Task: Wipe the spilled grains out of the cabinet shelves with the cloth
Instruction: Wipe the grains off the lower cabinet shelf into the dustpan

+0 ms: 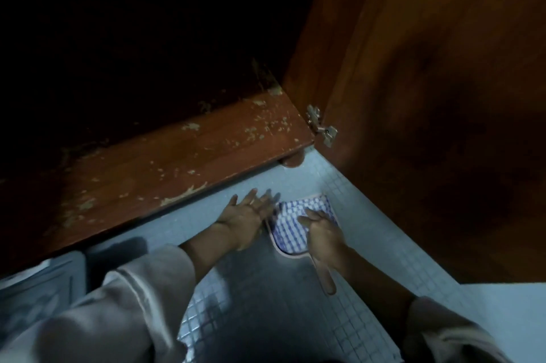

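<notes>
Head cam looks down at our two hands on the tiled floor (363,215) in front of a wooden cabinet. Left hand (248,215), centre of frame, lies flat on the tiles, palm down, fingers straight & spread, holding nothing. It sits just beside the cloth.

Cloth (291,224), blue-white check, is on the floor just right of centre, not in the cabinet. It's bunched inside a pink-rimmed pan (288,256) w/ a handle (326,280) sticking out toward the bottom of frame. Right hand (323,235) lies on top of the cloth & the pan's near end, fingers reaching left over the fabric. We can't tell if it grips the handle or just presses down.

Shelf (177,161) runs diagonally from lower left to centre right, brown wood. Pale grains (257,129) are scattered over its front strip, thickest toward the right corner. The interior behind is too dark to read.

Open door (443,96) fills the right side, w/ a metal hinge (322,126) at its lower inner edge. A round foot (292,157) shows under the shelf corner. Light sleeves (141,288) cover both forearms at the bottom. Grey boxy thing (38,288) at lower left is blurred, can't ID.
</notes>
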The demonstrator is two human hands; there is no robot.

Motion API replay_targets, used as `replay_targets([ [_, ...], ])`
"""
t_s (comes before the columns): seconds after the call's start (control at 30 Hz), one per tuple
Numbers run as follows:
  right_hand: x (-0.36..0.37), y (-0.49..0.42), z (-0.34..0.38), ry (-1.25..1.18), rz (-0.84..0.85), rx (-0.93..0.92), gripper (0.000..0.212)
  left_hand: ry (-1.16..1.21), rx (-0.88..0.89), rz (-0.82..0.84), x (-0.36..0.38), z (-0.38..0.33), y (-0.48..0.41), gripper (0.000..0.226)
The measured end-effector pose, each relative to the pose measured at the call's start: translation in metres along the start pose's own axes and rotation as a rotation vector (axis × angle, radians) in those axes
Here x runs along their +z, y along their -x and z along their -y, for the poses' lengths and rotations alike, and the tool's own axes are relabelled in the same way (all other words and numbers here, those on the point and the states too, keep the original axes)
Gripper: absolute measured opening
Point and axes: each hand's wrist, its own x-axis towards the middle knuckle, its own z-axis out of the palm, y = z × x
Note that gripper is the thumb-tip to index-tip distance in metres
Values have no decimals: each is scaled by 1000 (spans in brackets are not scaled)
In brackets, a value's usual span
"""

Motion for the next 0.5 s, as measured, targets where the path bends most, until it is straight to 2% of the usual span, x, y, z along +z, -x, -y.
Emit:
replay_targets([
  [0.2,-67,22,72,-126,-169,-123,46,60,-166,-161,-30,36,73,63],
  [0.37,-94,62,150,-160,-152,-247,47,153,-282,-241,-13,44,142,65],
  [0.5,-86,86,207,-138,-103,-354,47,263,-433,-338,20,57,203,65],
])
